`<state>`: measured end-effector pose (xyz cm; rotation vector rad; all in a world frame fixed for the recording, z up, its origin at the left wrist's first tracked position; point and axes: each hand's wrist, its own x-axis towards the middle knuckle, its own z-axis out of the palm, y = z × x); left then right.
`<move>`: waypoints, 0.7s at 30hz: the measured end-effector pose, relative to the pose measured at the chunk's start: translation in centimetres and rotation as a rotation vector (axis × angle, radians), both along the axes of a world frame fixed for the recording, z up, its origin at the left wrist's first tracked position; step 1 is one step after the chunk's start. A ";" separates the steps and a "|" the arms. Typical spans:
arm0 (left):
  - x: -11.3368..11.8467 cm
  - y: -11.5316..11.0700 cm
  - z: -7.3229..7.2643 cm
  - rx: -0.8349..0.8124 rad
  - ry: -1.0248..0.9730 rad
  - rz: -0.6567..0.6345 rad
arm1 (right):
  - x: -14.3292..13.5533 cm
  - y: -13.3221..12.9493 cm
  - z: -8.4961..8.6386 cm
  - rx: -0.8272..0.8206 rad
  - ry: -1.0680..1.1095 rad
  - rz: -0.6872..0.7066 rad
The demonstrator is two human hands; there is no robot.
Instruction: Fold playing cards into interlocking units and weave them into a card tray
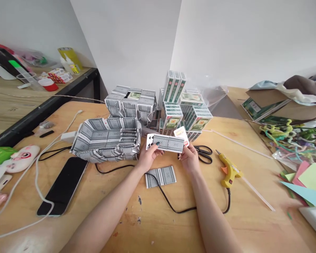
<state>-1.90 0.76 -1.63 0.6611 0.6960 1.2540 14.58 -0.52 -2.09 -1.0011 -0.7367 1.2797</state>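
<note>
Between my two hands is a strip of playing cards (169,143), patterned backs up, raised over the table. My left hand (147,154) pinches its left end, where a spade card (149,140) shows its face. My right hand (189,157) grips the right end, with a pale card (181,135) tilted up behind the fingers. Below the hands, a pair of face-down cards (161,176) lies on the table, crossed by a black cable. An open tray built of folded cards (105,138) stands left of my left hand, with a card-covered block (131,102) behind it.
Boxed card decks (172,117) are stacked behind the hands. Black scissors (204,154) and a yellow glue gun (229,170) with its cable lie at the right. A black phone (64,186) and white cables are at the left. Colored paper (308,177) lies far right.
</note>
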 end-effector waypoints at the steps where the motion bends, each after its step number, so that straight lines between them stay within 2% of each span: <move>1: 0.0 0.1 0.0 -0.022 0.003 -0.016 | -0.2 0.0 0.0 0.010 -0.007 0.021; 5: 0.1 0.2 -0.3 -0.116 0.144 -0.133 | -0.8 0.0 -0.2 0.043 -0.014 0.066; 10: 0.1 0.1 -0.4 -0.121 0.299 -0.112 | -0.2 0.1 -0.2 0.072 0.000 0.029; 13: 0.0 0.2 -0.2 -0.165 0.279 -0.035 | 0.5 0.0 0.0 0.120 -0.040 -0.080; 16: 0.0 0.4 0.0 -0.213 0.174 0.033 | 0.9 0.0 0.0 0.158 -0.081 -0.220; 21: -0.1 0.8 0.0 -0.240 0.068 0.035 | 0.8 0.1 -0.2 0.138 -0.152 -0.325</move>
